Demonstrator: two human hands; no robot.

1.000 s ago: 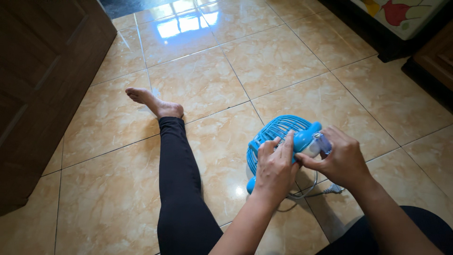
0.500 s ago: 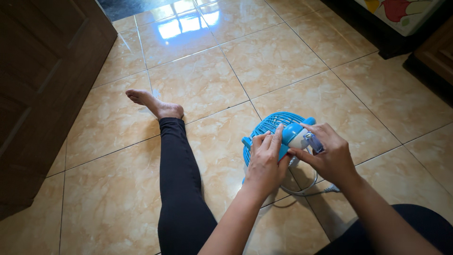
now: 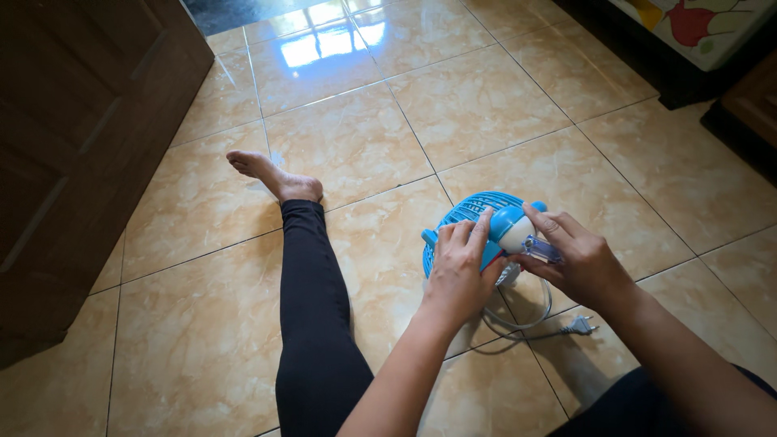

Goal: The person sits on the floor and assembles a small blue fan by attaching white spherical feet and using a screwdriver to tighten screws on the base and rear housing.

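Note:
A small blue table fan (image 3: 477,212) with a round wire grille stands on the tiled floor in front of me. My left hand (image 3: 459,271) grips the back of its grille and motor housing. My right hand (image 3: 581,260) holds a small clear blue-tinted tool or part (image 3: 541,249) against the white-and-blue motor housing (image 3: 513,227). The fan's grey cord (image 3: 526,320) loops on the floor under my hands and ends in a plug (image 3: 579,326).
My left leg in black trousers (image 3: 312,299) stretches across the beige marble-pattern tiles, bare foot (image 3: 271,176) ahead. A dark wooden door (image 3: 73,129) stands at the left. Dark furniture and a printed cloth (image 3: 704,28) sit at the top right.
The fan has been shifted slightly and turned in my hands. My right hand has moved from the side of the motor housing to its rear, and the plug now lies in plain view.

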